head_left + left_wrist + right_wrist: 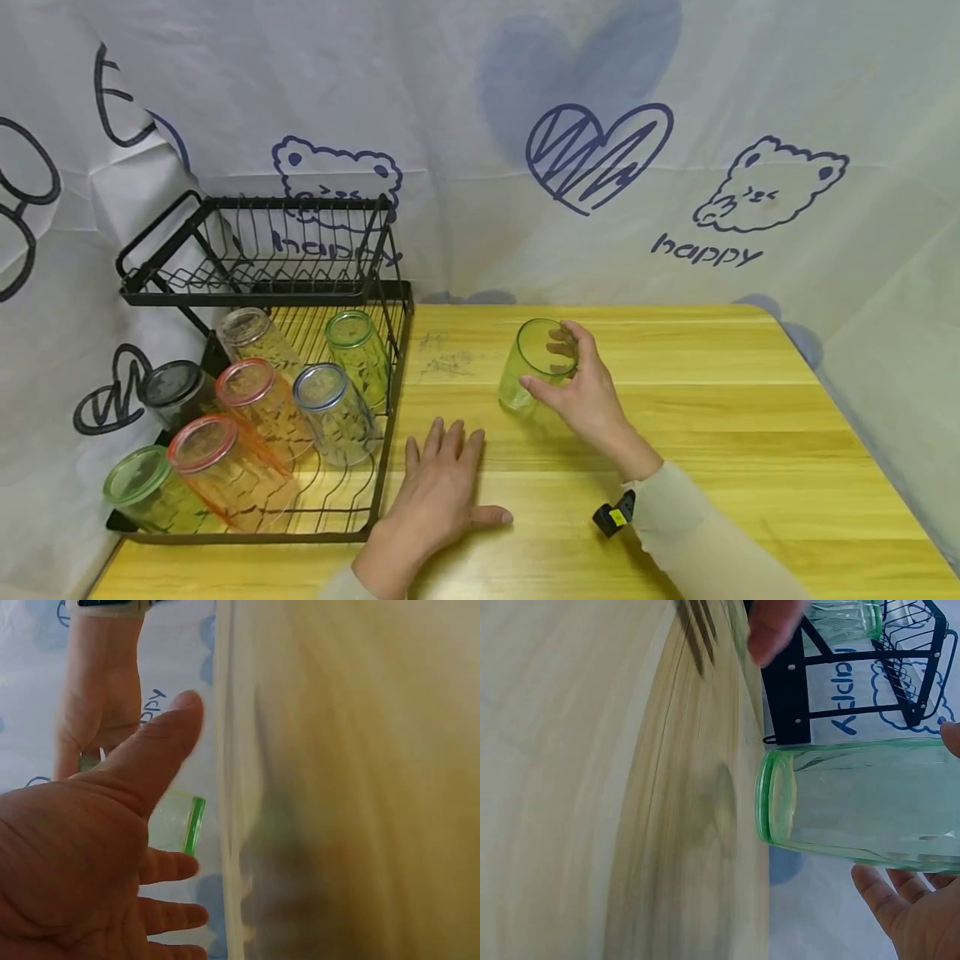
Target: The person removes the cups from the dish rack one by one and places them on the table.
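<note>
**Green glass gripped at centre of the table**

We see a green glass (538, 360) near the middle of the head view, tilted with its open mouth toward the camera, its base at or just above the yellow wooden table (750, 433); we cannot tell whether it touches. The right hand (585, 396) grips it, thumb on the near side and fingers curled over the rim at the far side. In the right wrist view the same glass (862, 799) lies sideways across the right half of the frame, with fingertips showing at the right edge and below it.

The left hand (438, 487) sits lower and to the left in the head view, pressed flat on the table with fingers spread and straight, holding nothing. The left wrist view shows its palm (67, 862) at lower left.

At the left of the head view stands a black wire dish rack (262, 275). Its lower tier holds several glasses lying tilted, mouths toward us: a green-rimmed one (360, 354), a blue-rimmed one (333, 412), two red-rimmed ones (262, 404), a dark one (174, 390), a clear one (251, 332), and another green one (146, 487). A white printed cloth (600, 167) hangs behind.
</note>
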The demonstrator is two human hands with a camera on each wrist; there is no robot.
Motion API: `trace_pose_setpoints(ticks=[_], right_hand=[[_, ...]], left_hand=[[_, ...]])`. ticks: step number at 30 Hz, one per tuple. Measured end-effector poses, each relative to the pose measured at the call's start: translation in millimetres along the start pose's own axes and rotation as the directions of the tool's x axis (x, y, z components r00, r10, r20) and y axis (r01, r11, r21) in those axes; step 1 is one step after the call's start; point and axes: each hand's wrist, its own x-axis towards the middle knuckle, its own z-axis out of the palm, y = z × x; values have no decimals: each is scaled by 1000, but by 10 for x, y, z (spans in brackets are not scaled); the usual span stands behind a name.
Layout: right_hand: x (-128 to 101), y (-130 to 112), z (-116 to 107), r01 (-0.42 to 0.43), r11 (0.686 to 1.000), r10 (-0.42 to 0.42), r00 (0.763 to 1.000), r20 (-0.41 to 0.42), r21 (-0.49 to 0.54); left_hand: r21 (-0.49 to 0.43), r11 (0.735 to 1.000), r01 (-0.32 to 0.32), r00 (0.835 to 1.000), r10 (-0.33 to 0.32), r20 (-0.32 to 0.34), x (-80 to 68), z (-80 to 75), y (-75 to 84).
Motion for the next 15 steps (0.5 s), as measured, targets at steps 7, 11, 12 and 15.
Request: trace_pose_setpoints(ticks=[7,11,12,15], right_hand=[[40,12,3,5,1000,-5,1000,3,-9],[46,16,0,-3,1000,3,1000,-1,-9],[49,17,-1,-5,1000,5,1000,-2,-8],[75,22,-5,-2,1000,2,1000,-5,-11]], left_hand=[[56,998,-21,983,31,-183,-281,-121,-34],[121,993,-18,953,53,-297,-446,-231,-80],[124,992,-5,948,44,-315,-483,-248,-93],[101,994,35,938,2,-346,-560,-273,-134]])
